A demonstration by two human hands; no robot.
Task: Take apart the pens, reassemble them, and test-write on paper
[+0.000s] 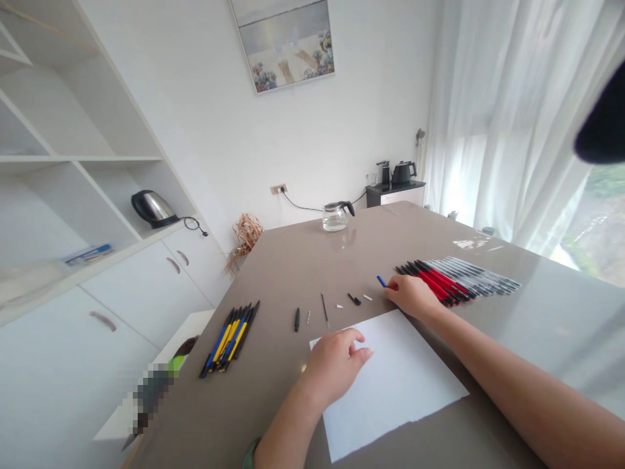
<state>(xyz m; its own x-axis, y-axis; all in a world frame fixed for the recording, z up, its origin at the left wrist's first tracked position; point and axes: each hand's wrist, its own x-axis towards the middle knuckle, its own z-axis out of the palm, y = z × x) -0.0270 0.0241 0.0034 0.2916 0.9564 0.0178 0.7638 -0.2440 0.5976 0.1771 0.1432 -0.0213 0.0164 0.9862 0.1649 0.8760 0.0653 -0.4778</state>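
My right hand [414, 297] is closed around a blue pen barrel [381, 281]; only its tip shows beyond my fingers. My left hand [339, 361] hovers over or rests on a white sheet of paper [395, 384], thumb and forefinger apart, nothing between them. Beyond the sheet lie loose pen parts in a row: a black barrel piece [297, 319], a small spring [308, 317], a thin refill [325, 309], a tiny white piece [338, 306], a dark clip piece [354, 299] and a white tube [368, 298].
Yellow, blue and black pens [229, 340] lie grouped at left. Red-black pens [442, 283] and clear-grey pens [476, 275] line up beyond my right hand. A glass pot [335, 218] stands at the table's far end. White scraps [472, 241] lie at far right.
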